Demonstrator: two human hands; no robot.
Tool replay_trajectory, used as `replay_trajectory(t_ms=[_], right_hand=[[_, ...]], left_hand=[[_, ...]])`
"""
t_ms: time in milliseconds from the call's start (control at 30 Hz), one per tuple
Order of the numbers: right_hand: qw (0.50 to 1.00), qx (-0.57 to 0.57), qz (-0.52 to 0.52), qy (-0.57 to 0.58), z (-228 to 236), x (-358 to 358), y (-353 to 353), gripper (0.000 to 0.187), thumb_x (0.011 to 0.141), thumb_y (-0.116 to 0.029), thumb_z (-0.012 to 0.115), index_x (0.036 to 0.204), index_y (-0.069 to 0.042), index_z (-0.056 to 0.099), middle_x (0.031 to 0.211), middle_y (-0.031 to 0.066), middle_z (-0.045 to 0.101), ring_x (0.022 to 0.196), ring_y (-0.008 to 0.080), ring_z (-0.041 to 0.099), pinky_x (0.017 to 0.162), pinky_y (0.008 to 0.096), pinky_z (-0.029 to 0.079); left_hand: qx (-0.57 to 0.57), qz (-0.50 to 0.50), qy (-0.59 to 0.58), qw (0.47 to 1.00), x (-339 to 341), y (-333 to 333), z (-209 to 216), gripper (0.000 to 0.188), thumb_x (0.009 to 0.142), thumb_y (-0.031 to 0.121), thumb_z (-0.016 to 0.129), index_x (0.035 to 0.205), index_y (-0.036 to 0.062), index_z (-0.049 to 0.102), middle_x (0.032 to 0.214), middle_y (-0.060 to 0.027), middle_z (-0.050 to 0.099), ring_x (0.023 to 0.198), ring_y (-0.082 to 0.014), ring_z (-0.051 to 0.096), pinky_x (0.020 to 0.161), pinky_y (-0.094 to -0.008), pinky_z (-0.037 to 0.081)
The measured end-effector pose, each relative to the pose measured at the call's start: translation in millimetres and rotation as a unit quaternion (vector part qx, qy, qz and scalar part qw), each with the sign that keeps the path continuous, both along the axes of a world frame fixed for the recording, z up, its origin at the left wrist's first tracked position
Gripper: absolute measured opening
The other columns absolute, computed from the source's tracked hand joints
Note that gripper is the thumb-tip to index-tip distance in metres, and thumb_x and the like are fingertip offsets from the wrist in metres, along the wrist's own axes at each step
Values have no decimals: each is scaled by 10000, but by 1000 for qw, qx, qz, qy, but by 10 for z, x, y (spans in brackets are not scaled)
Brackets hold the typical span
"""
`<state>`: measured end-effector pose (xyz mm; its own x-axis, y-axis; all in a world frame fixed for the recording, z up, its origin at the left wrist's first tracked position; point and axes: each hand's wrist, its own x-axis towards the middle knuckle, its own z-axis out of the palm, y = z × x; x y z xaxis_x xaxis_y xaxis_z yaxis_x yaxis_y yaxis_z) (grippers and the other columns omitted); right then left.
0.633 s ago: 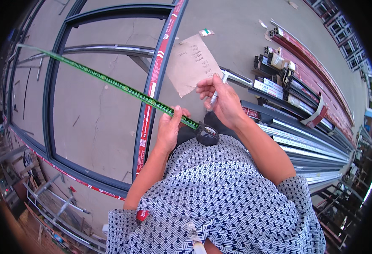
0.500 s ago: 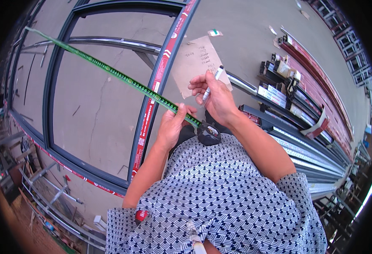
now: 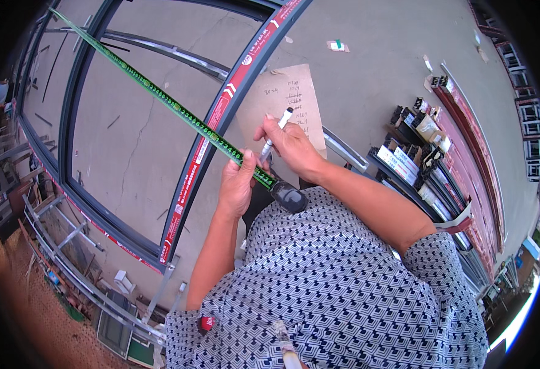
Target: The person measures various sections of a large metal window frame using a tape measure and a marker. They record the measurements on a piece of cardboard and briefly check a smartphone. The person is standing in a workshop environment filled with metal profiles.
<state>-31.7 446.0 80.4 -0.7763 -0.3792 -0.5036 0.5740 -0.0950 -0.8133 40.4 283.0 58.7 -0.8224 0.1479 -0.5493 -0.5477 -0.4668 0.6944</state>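
Observation:
My left hand (image 3: 238, 183) is closed on the green blade of a tape measure (image 3: 291, 198), thumb on top, close to its black case. The case sits against my patterned shirt. The green blade (image 3: 159, 93) runs out to the far left, across a dark grey metal frame (image 3: 201, 144) with red printed film along its side. My right hand (image 3: 294, 149) pinches a white marker (image 3: 277, 134). The marker's black end points up and away, and its lower tip is beside the blade near my left fingers.
A sheet of brown cardboard (image 3: 311, 101) with handwriting lies on the floor beyond my hands. Stacked metal profiles (image 3: 433, 166) and long red lengths (image 3: 480, 166) lie at the right. Metal racks (image 3: 76, 261) stand at lower left. A grey bar (image 3: 346, 150) lies beside the cardboard.
My right hand has come left and down with the marker, closer to the tape blade and my left hand. The whole view has shifted somewhat; my left hand keeps its hold.

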Motion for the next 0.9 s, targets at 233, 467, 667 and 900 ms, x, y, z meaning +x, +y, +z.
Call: replay_trajectory(t_ms=[233,467,667,900], right_hand=[[998,-31,29,-39,-176,-85,240,476,1070,-448,500,835,-52,622,605,-22,474,516,74,422,467,248,345],[997,18,-63,-41,-134,-97,92,444,1071,-410,500,857,-45,634,584,5,522,481,88,458,451,254,381],[991,35,-120,-43,-23,-74,-13,454,1044,-404,513,814,-28,624,579,11,526,478,85,465,452,255,384],[991,68,-113,37,107,-141,-92,461,1043,-394,510,793,-27,632,572,13,517,486,80,460,461,253,357]], left_hand=[[-22,29,-7,999,-31,54,-38,337,1078,371,514,921,75,545,864,-70,603,774,-161,582,726,-327,510],[2,13,0,1000,-201,-35,-128,331,1058,373,566,896,86,587,814,-33,612,684,-92,515,622,-238,409],[30,3,20,999,-284,-82,-25,337,1054,382,576,881,93,593,796,-35,612,641,-75,493,590,-220,383],[57,-24,31,998,-361,-197,60,366,1062,387,539,878,72,566,780,-55,575,653,-114,508,627,-293,528]])
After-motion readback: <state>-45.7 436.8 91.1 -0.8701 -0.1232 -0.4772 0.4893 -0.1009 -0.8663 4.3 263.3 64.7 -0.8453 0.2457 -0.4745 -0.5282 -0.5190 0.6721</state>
